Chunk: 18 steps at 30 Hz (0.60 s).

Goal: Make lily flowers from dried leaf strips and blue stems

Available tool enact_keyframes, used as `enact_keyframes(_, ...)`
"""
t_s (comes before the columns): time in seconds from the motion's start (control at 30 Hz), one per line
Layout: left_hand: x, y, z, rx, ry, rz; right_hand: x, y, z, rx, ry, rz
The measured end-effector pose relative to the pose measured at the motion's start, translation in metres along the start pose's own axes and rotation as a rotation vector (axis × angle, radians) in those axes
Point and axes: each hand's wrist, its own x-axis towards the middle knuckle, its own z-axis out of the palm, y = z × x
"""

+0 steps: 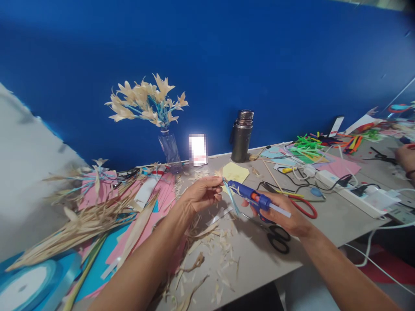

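Note:
My right hand is wrapped round a blue hot glue gun with a glue stick sticking out of its back. The gun's nozzle points left, close to the fingertips of my left hand. Those fingers are pinched on a light blue ribbon, which hangs down beside the nozzle. Whatever else the pinch holds is too small to make out. Behind the nozzle lies a yellow paper. Scissors with black handles rest on the table below the gun.
Left are dried husks, pink and blue sheets and a blue ribbon roll. A vase of husk flowers and a dark flask stand by the wall. Right are red-handled scissors, a power strip and another person's hand.

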Motion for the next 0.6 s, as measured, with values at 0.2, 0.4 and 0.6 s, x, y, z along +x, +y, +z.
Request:
enact_keyframes(0.2, 0.003, 0.001, -0.004, -0.006, 0.02, 0.005, -0.004, -0.002, -0.002, -0.038, -0.01, -0.041)
enact_keyframes(0.4, 0.005, -0.002, -0.007, 0.011, 0.002, 0.001, 0.002, -0.006, -0.002, -0.018, -0.011, -0.023)
enact_keyframes(0.6, 0.004, 0.001, -0.008, 0.001, -0.007, 0.014, 0.002, 0.001, -0.003, -0.015, -0.019, 0.038)
